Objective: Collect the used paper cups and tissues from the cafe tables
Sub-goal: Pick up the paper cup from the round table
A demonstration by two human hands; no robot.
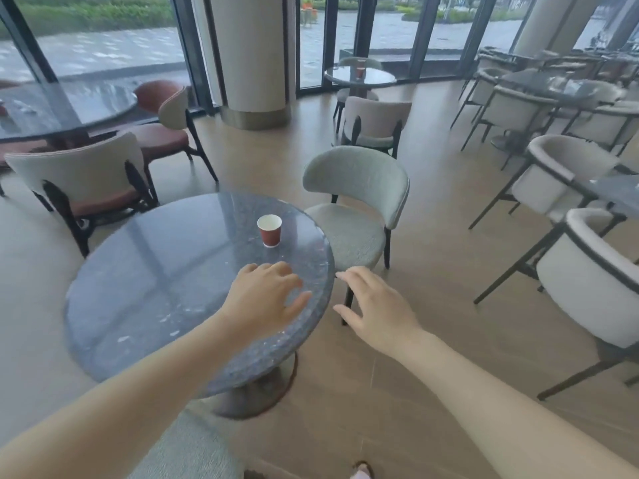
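Red paper cup [269,230] stands upright, mouth up, on the round stone worktop [145,292] at frame centre, just beyond your left hand [266,299], the nearer one. Your right hand [377,307] hovers off the worktop's edge. Both hands are spread and empty. No writing is readable on the cup.
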